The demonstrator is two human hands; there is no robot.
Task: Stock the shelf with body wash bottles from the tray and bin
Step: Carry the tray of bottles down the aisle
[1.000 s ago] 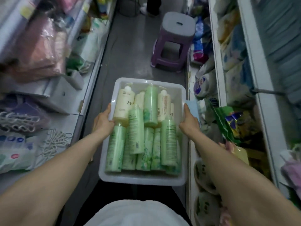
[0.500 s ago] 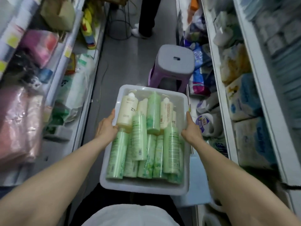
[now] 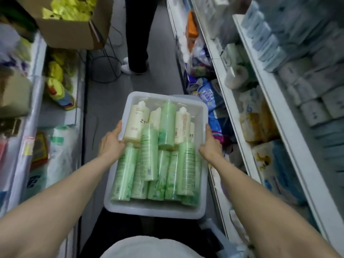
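Body wash bottles [image 3: 149, 153], most of them green and lying on their sides in stacked rows, fill a white plastic tray [image 3: 154, 209] carried at waist height down a narrow shop aisle, as seen from the head camera. Cream pump bottles [image 3: 136, 123], one lettered "ZY", lie at the tray's far end, with one green bottle between them. On the tray's left rim, the left hand [image 3: 111, 144] has its grip closed over the edge, thumb lying along the top of the rim beside the cream bottle. On the tray's right rim, the right hand [image 3: 210, 146] grips the same way, thumb up along the wall and fingers hidden below. Both bare forearms reach forward from the bottom of the frame to the tray. Beyond the tray's far end, a second person's dark trouser legs and white shoes [image 3: 128, 67] stand on the grey floor [image 3: 104, 101]. To the tray's right, white shelves [image 3: 260, 101] hold rolls of paper [image 3: 312, 110] and packaged goods. To the tray's left, a low shelf carries bagged goods, and above it sits an open cardboard box [image 3: 70, 28] with yellow packets inside.
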